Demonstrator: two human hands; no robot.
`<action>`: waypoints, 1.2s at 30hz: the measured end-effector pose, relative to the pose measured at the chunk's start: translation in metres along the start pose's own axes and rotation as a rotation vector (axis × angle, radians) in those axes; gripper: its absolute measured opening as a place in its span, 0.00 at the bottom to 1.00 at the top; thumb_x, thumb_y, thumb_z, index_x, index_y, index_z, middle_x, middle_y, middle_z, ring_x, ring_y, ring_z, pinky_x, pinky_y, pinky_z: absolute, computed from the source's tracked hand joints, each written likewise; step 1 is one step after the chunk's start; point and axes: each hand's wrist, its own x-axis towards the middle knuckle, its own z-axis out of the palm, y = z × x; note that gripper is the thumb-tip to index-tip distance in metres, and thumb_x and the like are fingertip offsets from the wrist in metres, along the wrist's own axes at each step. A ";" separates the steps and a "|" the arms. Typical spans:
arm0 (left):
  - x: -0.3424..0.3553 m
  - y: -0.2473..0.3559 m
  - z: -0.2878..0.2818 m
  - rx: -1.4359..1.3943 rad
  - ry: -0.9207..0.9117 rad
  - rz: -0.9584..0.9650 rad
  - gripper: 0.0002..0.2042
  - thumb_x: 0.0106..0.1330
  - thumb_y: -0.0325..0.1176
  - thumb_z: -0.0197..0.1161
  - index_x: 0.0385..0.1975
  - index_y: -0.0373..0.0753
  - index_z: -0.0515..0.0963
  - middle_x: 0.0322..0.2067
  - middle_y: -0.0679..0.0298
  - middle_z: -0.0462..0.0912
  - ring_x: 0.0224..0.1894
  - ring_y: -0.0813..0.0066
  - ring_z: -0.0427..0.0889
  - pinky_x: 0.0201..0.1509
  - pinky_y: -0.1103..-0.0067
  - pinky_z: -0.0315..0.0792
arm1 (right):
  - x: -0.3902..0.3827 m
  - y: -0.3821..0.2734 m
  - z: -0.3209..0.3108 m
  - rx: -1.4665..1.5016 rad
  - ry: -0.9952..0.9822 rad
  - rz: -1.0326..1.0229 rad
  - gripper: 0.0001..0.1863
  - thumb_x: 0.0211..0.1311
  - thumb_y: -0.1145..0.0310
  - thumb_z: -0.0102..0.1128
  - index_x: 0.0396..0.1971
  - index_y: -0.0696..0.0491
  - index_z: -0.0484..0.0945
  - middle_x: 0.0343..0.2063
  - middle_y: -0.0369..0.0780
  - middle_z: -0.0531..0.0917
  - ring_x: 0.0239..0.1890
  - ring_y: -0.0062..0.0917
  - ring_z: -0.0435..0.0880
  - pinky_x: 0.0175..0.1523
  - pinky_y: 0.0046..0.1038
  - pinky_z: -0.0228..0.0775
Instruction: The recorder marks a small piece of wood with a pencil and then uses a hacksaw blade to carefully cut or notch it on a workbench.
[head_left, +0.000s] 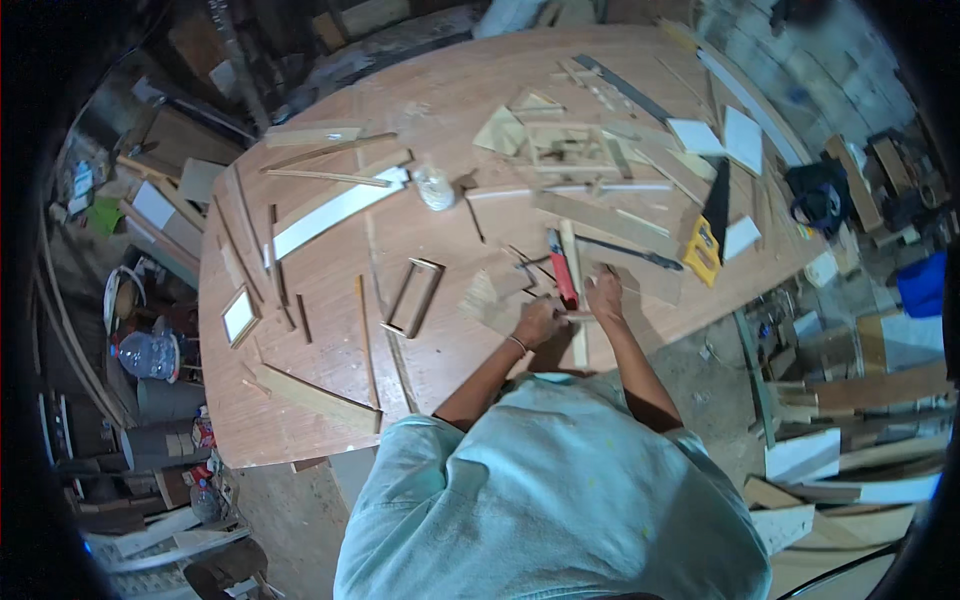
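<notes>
Near the table's front edge, my left hand [540,320] is closed, its fingers curled near the lower end of a red tool [562,268]. My right hand [604,292] is also closed, just to the right of that tool. A short wooden piece [578,316] lies between the two hands; which fingers grip it cannot be made out. Under it runs a pale wooden strip [580,345]. Thin flat wood pieces [487,300] lie left of my left hand. Beyond my right hand are a wide board [650,284] and a dark bar clamp [640,252].
The wooden table [440,340] carries a small rectangular frame [412,297], a white tub [434,188], a white board [335,215] and a yellow-handled saw [705,240]. Wood offcuts and joined frames [570,148] lie at the back. Scrap boards [850,390] are piled at right.
</notes>
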 end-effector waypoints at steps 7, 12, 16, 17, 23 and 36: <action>0.029 0.032 0.025 -0.014 -0.073 0.095 0.04 0.42 0.30 0.54 0.16 0.37 0.71 0.19 0.55 0.72 0.24 0.60 0.72 0.27 0.71 0.65 | 0.002 0.036 -0.031 -0.106 -0.107 0.003 0.11 0.38 0.75 0.50 0.27 0.60 0.72 0.27 0.50 0.73 0.33 0.40 0.71 0.42 0.34 0.62; 0.037 0.045 0.052 -0.015 -0.061 0.147 0.04 0.41 0.28 0.56 0.18 0.36 0.72 0.20 0.55 0.72 0.26 0.60 0.71 0.29 0.72 0.65 | 0.018 0.080 -0.041 -0.244 0.134 -0.032 0.09 0.36 0.74 0.48 0.23 0.57 0.71 0.26 0.46 0.74 0.31 0.36 0.72 0.38 0.32 0.64; 0.033 0.054 0.062 0.022 -0.081 0.082 0.08 0.39 0.28 0.59 0.21 0.34 0.71 0.21 0.54 0.71 0.26 0.60 0.71 0.30 0.74 0.65 | 0.033 0.099 -0.051 -0.318 0.200 -0.112 0.10 0.36 0.70 0.50 0.25 0.53 0.72 0.28 0.41 0.73 0.35 0.34 0.71 0.43 0.30 0.61; 0.032 0.054 0.063 0.024 -0.094 0.039 0.09 0.39 0.28 0.60 0.22 0.34 0.71 0.22 0.54 0.71 0.27 0.60 0.71 0.31 0.74 0.66 | 0.034 0.099 -0.052 -0.312 0.193 -0.119 0.10 0.36 0.70 0.50 0.25 0.53 0.72 0.28 0.41 0.73 0.35 0.34 0.71 0.43 0.30 0.61; 0.032 0.046 0.057 -0.038 0.026 -0.064 0.09 0.40 0.29 0.61 0.21 0.33 0.72 0.25 0.54 0.72 0.30 0.60 0.72 0.35 0.76 0.67 | 0.057 0.116 -0.048 -0.455 0.067 -0.115 0.12 0.39 0.72 0.46 0.28 0.48 0.70 0.33 0.36 0.70 0.40 0.31 0.67 0.42 0.31 0.62; 0.037 0.053 0.064 -0.049 0.059 -0.143 0.11 0.37 0.30 0.63 0.22 0.36 0.73 0.26 0.57 0.71 0.30 0.60 0.72 0.35 0.74 0.67 | 0.076 0.114 -0.054 -0.589 -0.180 -0.020 0.10 0.49 0.65 0.39 0.31 0.46 0.67 0.35 0.38 0.69 0.42 0.30 0.66 0.43 0.40 0.56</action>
